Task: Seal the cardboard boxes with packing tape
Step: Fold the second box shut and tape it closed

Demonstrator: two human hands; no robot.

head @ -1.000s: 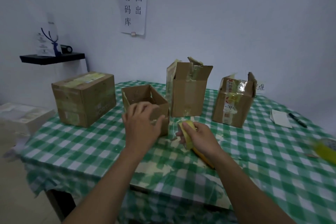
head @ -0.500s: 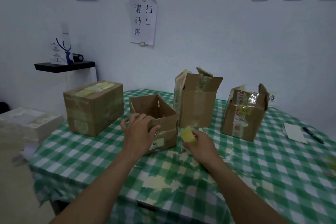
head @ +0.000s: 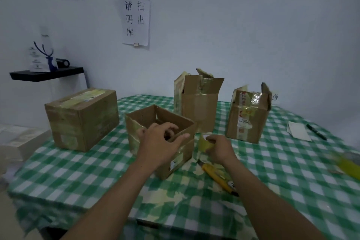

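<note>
Small open-topped brown cardboard box (head: pixel 161 138) sits mid-surface, flaps not closed. Left hand (head: pixel 159 146) curls over its near rim, fingers hooked inside. Right hand (head: pixel 220 148) pinches the yellowish packing tape roll (head: pixel 204 142) just right of the box, so the right hand feeds tape leftward.

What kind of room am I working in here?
Likely a small parcel packing or outbound area: worn cardboard boxes on a checked table, a roll of tape, and a printed wall notice.
</note>
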